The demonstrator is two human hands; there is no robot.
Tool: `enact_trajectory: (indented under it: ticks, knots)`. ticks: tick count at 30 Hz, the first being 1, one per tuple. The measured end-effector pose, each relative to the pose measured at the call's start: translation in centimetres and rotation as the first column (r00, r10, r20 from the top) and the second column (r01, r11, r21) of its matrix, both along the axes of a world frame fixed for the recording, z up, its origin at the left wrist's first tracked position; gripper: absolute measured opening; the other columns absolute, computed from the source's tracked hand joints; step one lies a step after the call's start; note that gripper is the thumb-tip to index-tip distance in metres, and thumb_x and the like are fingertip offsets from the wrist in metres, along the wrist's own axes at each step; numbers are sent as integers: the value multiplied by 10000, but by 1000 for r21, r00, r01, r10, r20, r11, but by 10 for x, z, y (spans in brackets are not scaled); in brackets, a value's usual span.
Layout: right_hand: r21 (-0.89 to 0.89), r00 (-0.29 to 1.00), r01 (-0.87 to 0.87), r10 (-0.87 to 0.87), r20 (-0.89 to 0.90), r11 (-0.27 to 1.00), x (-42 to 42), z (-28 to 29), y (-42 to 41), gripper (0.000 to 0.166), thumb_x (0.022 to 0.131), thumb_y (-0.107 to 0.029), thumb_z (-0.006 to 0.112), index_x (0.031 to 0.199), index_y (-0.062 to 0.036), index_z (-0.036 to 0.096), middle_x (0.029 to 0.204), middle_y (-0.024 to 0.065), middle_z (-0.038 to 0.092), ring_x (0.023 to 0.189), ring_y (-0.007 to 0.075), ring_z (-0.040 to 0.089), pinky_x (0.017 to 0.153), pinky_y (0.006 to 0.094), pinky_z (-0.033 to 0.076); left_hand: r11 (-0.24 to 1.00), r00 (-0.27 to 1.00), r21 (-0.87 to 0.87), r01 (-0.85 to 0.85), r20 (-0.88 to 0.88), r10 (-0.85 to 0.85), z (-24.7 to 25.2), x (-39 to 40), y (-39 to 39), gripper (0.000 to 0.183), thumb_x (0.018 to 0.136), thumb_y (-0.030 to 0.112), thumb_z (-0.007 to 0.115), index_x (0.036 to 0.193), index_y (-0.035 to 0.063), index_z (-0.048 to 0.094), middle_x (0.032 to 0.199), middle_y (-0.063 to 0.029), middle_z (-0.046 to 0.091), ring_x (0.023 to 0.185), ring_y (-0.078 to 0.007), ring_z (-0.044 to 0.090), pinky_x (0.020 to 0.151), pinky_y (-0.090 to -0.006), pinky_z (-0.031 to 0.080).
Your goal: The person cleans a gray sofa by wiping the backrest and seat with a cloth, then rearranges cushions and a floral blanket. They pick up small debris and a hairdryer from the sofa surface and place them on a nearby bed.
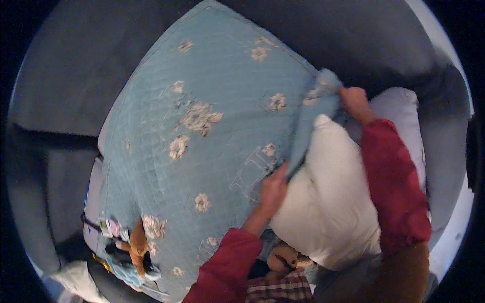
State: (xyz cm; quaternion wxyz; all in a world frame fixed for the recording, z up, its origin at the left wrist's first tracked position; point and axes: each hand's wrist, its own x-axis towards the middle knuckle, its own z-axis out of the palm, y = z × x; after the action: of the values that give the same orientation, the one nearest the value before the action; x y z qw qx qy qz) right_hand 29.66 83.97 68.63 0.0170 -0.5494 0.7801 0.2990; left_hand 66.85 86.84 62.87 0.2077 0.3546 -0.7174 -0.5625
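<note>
A teal quilted blanket [227, 83] with pale flower patterns lies spread across a dark grey sofa. My left hand [273, 189] grips its near right edge, beside a cream pillow [337, 197]. Farther up and to the right, my right hand [355, 102] holds the same blanket near its right corner, where the cloth is folded over. The cream pillow lies below and between my two arms, partly under the blanket's edge. Both of my sleeves are red.
A light grey pillow [398, 106] leans at the right against the sofa [75, 75]. At lower left are a brown plush toy [139, 242] and small mixed items. Another brown plush toy [282, 257] and plaid cloth [282, 286] are at bottom centre. A pale cloth bag [79, 280] is at the lower left.
</note>
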Motion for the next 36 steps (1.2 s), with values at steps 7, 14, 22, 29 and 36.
enact_trajectory:
  ticks: [7, 14, 22, 29, 36]
  knots:
    - [23, 996, 69, -67, -56, 997, -56, 1, 1, 277, 827, -165, 474, 1080, -128, 581, 862, 191, 632, 797, 344, 625, 687, 450, 495, 979, 995, -189, 83, -31, -90, 14, -48, 4, 446, 696, -15, 503, 1136, 51, 527, 784, -202, 601, 683, -362, 596, 593, -454, 487]
    - [90, 983, 100, -84, -164, 991, -149, -89, 20, 259, 847, -188, 494, 1071, -68, 543, 864, 220, 625, 817, 362, 614, 646, 474, 485, 953, 955, -68, 294, -14, -296, -9, -61, -43, 310, 775, 130, 521, 1074, 56, 550, 820, -162, 593, 768, -339, 594, 652, -429, 477]
    - [115, 959, 229, -204, -195, 966, -96, -118, 4, 267, 865, -208, 491, 1101, -87, 525, 910, 192, 630, 799, 364, 619, 635, 450, 491, 584, 649, -795, -164, 359, 671, 6, 323, -270, 354, 776, 58, 553, 1128, 47, 519, 1044, -196, 564, 910, -359, 563, 770, -409, 460]
    - [-571, 971, 130, 14, 240, 811, 63, -41, -74, 260, 891, -225, 486, 1128, -119, 498, 947, 154, 634, 781, 351, 621, 635, 417, 488, 773, 325, -634, -25, 726, 606, -30, 463, -282, 529, 820, 448, 538, 1187, 73, 468, 1049, -189, 565, 982, -353, 540, 787, -455, 429]
    - [-645, 957, -6, 190, 217, 764, 188, -137, -152, 371, 901, -266, 472, 1268, -215, 446, 697, 103, 600, 478, 265, 512, 461, 381, 415, 723, 128, -681, -113, 712, 691, -22, 472, -340, 408, 863, 392, 473, 1168, 121, 477, 862, -219, 620, 798, -392, 602, 665, -474, 472]
